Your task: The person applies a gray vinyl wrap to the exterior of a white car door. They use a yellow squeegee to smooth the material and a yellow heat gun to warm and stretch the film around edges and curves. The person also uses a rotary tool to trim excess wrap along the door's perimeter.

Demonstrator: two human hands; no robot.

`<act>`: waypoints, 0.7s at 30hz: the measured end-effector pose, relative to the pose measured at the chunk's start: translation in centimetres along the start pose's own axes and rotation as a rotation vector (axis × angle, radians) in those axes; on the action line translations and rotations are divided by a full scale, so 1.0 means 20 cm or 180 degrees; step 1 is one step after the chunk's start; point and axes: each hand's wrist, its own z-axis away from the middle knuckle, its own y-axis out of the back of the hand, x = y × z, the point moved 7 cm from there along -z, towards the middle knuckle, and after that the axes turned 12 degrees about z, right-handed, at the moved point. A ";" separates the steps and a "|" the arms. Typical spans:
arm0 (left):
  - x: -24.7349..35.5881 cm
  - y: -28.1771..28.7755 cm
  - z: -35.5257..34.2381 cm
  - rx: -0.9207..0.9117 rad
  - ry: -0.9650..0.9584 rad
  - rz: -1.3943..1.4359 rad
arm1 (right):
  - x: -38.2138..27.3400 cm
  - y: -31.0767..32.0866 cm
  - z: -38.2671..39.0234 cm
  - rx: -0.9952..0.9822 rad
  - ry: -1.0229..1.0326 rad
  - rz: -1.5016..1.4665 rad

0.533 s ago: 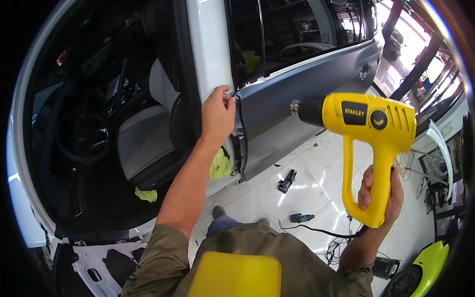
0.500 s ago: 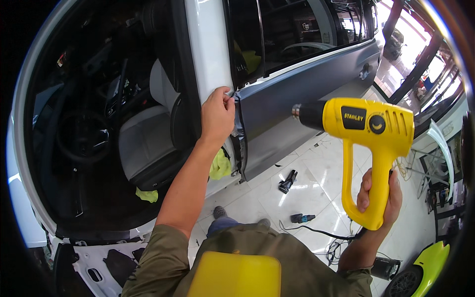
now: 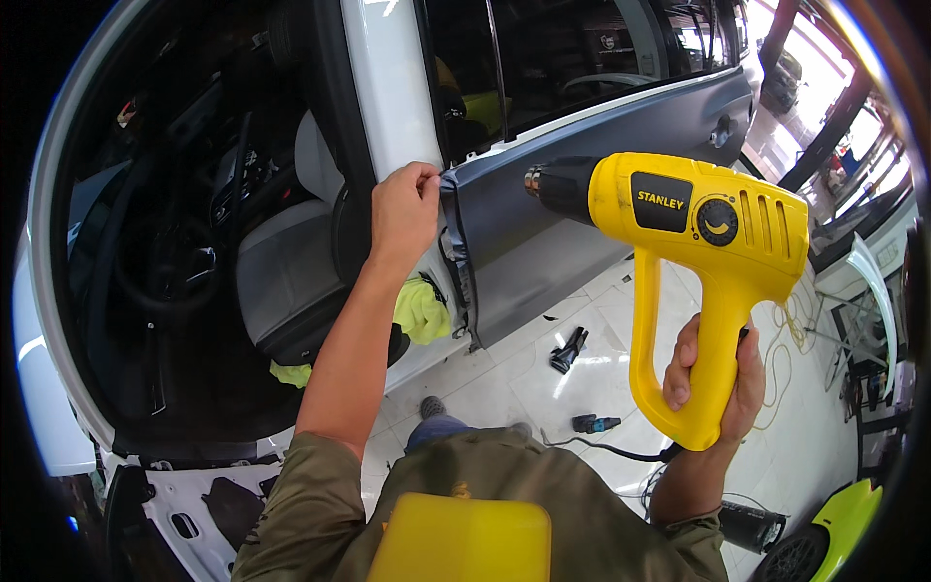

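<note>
The left hand (image 3: 402, 209) pinches the edge of the gray film (image 3: 543, 252) at the front of the car door. The right hand (image 3: 713, 378) grips a yellow heat gun (image 3: 698, 242) aimed at it. This looks like the warming step; next, the film likely needs a gentle, steady pull.

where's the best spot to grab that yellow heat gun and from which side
Grip the heat gun by its long straight handle, coming from below and behind, as the right hand does now. The handle hangs down clear of the dark nozzle, which points left at the grey film on the car door; the left hand pinches that film's edge.
</note>
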 end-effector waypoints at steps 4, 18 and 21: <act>-0.03 0.03 0.04 0.0203 0.0254 0.0536 | 0.06 -0.02 -0.03 -0.0034 -0.0031 -0.0314; -0.42 0.03 0.61 0.0235 0.0821 0.0793 | -0.07 -0.31 -0.11 -0.0072 -0.0040 0.0959; -0.23 0.03 0.47 0.0181 0.0282 0.0831 | -0.09 -0.31 -0.11 0.0114 0.0176 0.0926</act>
